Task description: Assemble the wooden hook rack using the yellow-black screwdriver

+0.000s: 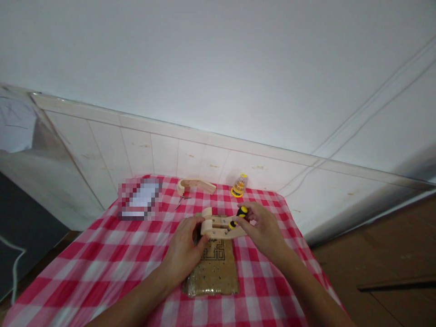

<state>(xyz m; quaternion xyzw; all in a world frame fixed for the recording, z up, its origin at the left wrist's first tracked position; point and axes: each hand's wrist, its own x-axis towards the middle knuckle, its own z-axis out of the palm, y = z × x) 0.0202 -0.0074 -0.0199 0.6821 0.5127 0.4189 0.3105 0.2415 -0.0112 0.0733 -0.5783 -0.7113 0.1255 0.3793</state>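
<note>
My left hand (185,243) is closed on the curved left end of a pale wooden piece (220,233), which has two arms side by side with small screws or holes in them. My right hand (264,227) grips a short black and yellow screwdriver (242,212), its tip end pointing down at the nearer arm; whether it sits in a screw I cannot tell. Beneath the wooden piece lies a flat brown cardboard slab (218,274) with a printed black pattern and small holes, partly hidden by the wood and my left hand.
A similar curved wooden piece (195,183) lies at the back of the red-checked tablecloth (272,290), with thin metal bits (182,200) near it. A yellow-based clear bit holder (240,185) stands near the wall. A blurred-out rectangular object (140,200) lies left.
</note>
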